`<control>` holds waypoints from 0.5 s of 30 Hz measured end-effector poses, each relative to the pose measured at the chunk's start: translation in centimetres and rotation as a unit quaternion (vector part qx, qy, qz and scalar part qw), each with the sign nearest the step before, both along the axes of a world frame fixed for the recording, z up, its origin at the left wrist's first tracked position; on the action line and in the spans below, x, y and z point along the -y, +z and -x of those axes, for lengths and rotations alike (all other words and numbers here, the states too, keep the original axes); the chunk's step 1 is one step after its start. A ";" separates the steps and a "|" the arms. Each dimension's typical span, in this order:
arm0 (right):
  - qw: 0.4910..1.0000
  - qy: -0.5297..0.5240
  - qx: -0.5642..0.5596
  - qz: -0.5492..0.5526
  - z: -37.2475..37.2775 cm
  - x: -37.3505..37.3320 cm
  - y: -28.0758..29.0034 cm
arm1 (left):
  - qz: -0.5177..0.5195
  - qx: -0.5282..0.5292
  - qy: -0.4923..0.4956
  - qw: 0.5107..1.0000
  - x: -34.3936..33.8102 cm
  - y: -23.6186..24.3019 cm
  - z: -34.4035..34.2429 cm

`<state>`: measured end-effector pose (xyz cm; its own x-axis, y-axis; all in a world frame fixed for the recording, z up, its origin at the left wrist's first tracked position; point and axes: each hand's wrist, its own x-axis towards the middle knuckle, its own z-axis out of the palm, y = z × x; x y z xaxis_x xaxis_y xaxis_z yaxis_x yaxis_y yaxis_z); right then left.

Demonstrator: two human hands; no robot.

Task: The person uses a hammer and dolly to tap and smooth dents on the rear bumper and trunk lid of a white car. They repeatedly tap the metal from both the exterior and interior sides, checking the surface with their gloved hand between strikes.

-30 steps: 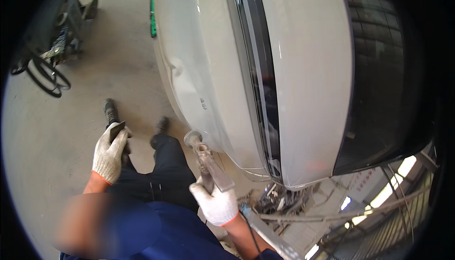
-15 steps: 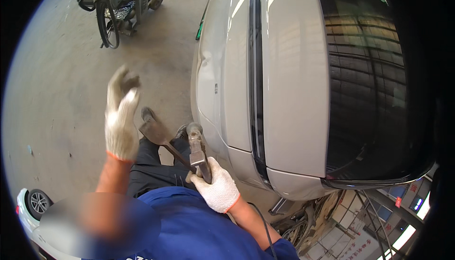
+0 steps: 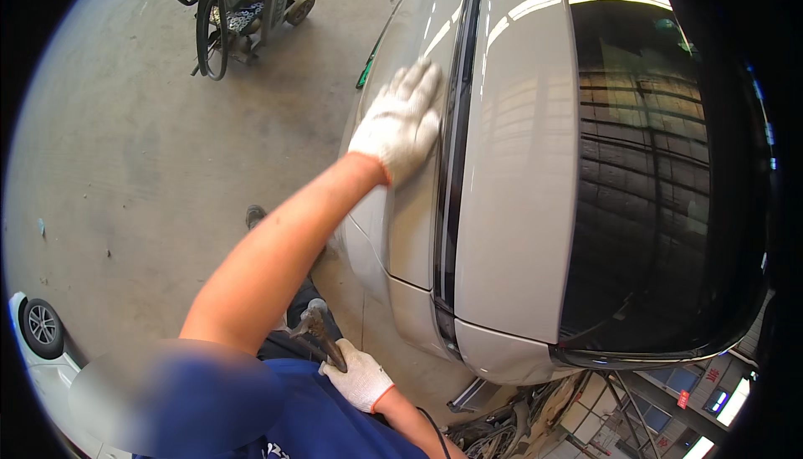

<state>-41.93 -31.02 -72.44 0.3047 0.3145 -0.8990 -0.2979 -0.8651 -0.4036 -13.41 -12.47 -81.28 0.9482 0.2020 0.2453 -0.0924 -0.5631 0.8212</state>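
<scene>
My left hand (image 3: pixel 400 121), in a white knit glove, lies on the pale silver car's side panel (image 3: pixel 393 229) with its fingers stretched out, beside a black trim strip (image 3: pixel 456 208). The dent seen earlier is hidden under or behind it. Low at the centre, my right hand (image 3: pixel 355 375), also gloved, grips a metal hammer (image 3: pixel 314 325) together with a dark long-handled metal tool, partly hidden behind the hammer and my left forearm.
A wheeled machine (image 3: pixel 268 15) with looped hose stands at the upper left, a green object (image 3: pixel 366 70) lies beside the car. A white car (image 3: pixel 33 358) is at the lower left. Dark glass (image 3: pixel 636 183) fills the right; metal clutter (image 3: pixel 493 425) lies below.
My left hand released the flat tool into my right hand, then moved up and right onto the panel. The tools in my right hand have moved lower.
</scene>
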 end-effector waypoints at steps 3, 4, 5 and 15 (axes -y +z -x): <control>1.000 0.022 0.014 0.018 -0.2 0.1 -0.1 | -0.041 -0.020 0.022 0.999 -2.9 0.0 -6.4; 1.000 0.017 0.011 0.012 -0.5 0.1 0.2 | -0.057 -0.015 0.027 0.998 -3.6 -0.3 -7.6; 1.000 0.006 0.008 0.008 -1.0 0.1 0.4 | -0.047 -0.018 0.024 0.998 -3.8 -0.1 -7.9; 0.999 -0.009 0.035 0.004 -1.1 1.4 -0.9 | -0.047 -0.030 -0.037 0.998 2.5 2.3 9.1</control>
